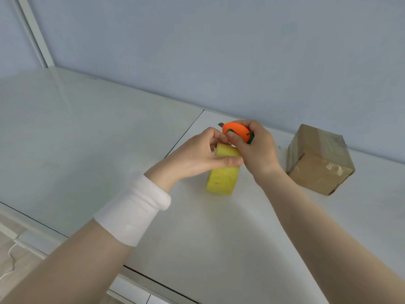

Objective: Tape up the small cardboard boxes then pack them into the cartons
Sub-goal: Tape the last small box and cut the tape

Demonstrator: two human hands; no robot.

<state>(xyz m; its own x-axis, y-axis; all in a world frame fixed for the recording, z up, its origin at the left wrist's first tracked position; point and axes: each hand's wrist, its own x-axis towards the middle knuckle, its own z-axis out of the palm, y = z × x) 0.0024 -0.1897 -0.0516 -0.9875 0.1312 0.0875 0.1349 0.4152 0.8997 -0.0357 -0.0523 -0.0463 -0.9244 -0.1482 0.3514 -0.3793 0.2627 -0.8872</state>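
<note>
My left hand (195, 154) grips the yellow tape roll (221, 178), my right hand (255, 150) the orange oval plastic cutter (235, 130) above it, taped brown cardboard box (320, 159) just beyond, by the white table (219, 238)'s far edge.

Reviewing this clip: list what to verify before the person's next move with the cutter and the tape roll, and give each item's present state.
1. Tape roll steadied: ok, the left hand grips its upper part.
2. Cutter held: ok, the right hand grips it just above the roll.
3. Blade out: ok, a short grey tip shows at the cutter's far end.
4. Left fingers clear of the blade: cannot tell, they sit close beside it.
5. Free tape end lifted: cannot tell.
6. Cardboard box out of the way: ok, it stands to the right, apart from both hands, with tape already on it.
</note>
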